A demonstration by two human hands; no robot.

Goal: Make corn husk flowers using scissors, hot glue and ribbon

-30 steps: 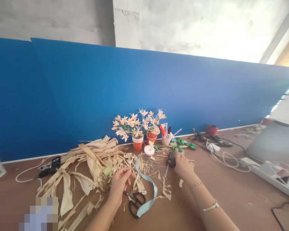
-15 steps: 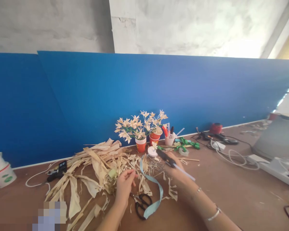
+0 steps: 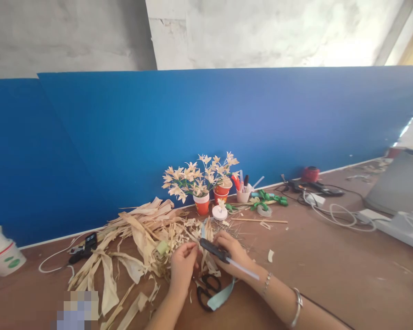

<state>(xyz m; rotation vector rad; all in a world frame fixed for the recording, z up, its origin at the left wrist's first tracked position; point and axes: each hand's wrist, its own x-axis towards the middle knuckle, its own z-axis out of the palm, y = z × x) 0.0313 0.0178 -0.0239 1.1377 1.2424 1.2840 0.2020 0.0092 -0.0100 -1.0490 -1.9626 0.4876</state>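
My right hand [image 3: 232,250] is closed round a black glue gun [image 3: 213,250], with a translucent glue stick [image 3: 244,269] jutting from its back end. The gun's front end points at my left hand [image 3: 184,263], whose thumb and fingertips are pinched together. Whatever sits in that pinch is too small to make out. Below and between the hands lie black-handled scissors [image 3: 206,293] and a light blue ribbon [image 3: 222,297], partly covered by my right hand and wrist. Dried corn husks [image 3: 141,240] are heaped beside and behind my left hand.
Paper cups [image 3: 202,205] of husk flowers [image 3: 189,176] stand against the blue partition [image 3: 192,114]. Nearby are a white round lid-like piece [image 3: 220,212], a pen cup [image 3: 243,195], green ribbon-wrapped stems [image 3: 268,199] and a tape roll [image 3: 264,211]. Cables and a power strip [image 3: 395,233] lie right; a white tub [image 3: 5,256] stands left.
My right hand has brought the glue gun left and nearer, from beside the white round piece to my left fingertips. My left hand stays pinched, nearly in place. The view has shifted slightly.
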